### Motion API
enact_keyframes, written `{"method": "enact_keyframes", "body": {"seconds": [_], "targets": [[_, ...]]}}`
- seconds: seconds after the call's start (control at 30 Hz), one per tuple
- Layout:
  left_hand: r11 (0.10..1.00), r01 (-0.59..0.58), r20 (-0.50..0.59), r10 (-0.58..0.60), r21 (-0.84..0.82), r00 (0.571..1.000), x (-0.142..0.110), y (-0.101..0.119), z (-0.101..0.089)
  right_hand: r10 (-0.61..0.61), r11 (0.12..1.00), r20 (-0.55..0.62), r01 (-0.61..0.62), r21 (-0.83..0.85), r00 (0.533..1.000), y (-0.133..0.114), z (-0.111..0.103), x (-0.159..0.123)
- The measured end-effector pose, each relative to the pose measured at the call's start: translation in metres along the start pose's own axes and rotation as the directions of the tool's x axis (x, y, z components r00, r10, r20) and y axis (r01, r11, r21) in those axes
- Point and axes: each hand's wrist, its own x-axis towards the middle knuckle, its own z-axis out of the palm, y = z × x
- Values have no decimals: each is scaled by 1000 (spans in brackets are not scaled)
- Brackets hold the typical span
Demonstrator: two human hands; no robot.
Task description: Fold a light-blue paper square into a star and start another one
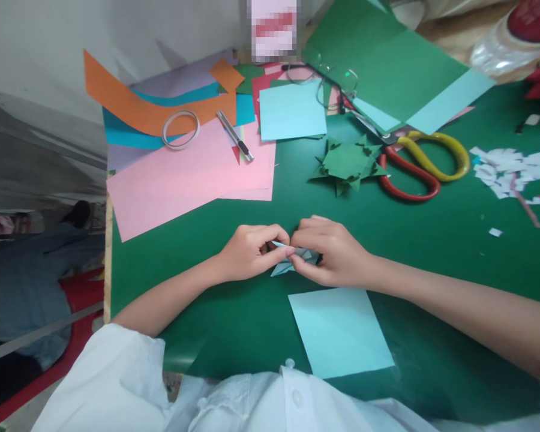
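Observation:
Between my two hands is a small folded piece of light blue paper (282,268), partly hidden by the fingers. My left hand (257,249) pinches its left side between thumb and fingers. From the other side my right hand (330,249) grips it, the thumbs almost meeting at the middle. A flat light blue square sheet (342,333) lies on the green tabletop (198,324) just below my right hand. Beyond the hands sits a folded green paper star shape (348,163) with pointed tips.
Scissors (414,192) with red and yellow handles lie beside the star. Further left are pink sheets (184,180), a tape roll (180,130), a cutter knife (236,137) and an orange strip (162,120). Eyeglasses (337,84) rest near stacked blue squares (292,111). White scraps (508,171) lie right.

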Motion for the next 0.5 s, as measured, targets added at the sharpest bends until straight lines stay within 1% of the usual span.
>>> {"method": "enact_keyframes", "body": {"seconds": [0.13, 0.33, 0.5], "targets": [[999, 29, 15, -29, -24, 999, 0, 0, -1, 4, 1000, 6, -4, 17, 1000, 0, -1, -1], [980, 145, 88, -133, -139, 987, 0, 2, -4, -4, 1000, 13, 4, 18, 1000, 2, -1, -1], [966, 183, 104, -166, -180, 981, 1, 3, -7, -7, 999, -1, 7, 34, 1000, 2, -2, -1]]}}
